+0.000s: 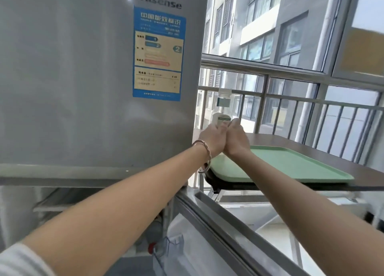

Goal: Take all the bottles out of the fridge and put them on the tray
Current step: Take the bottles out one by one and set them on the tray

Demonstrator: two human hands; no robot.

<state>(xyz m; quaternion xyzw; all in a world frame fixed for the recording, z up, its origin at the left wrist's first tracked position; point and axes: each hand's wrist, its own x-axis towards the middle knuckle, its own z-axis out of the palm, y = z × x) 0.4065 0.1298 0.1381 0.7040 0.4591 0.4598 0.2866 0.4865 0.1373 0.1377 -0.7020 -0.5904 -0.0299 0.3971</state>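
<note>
A pale bottle (220, 117) with a green label and a clear top stands upright between my two hands, just past the far left corner of the green tray (291, 165). My left hand (211, 139), with a bangle on its wrist, and my right hand (238, 139) press together around the bottle's lower part and hide its base. I cannot tell whether the bottle touches the table. No bottle stands on the tray's visible surface. The grey fridge (83, 78) rises on the left, its upper door closed. A red cap (151, 249) shows low down in the open lower section.
The tray lies on a dark brown table (311, 142) next to the fridge. The open lower fridge door (218, 230) juts out below my arms, with a clear door shelf (172, 242). A metal railing (291, 101) and windows stand behind the table.
</note>
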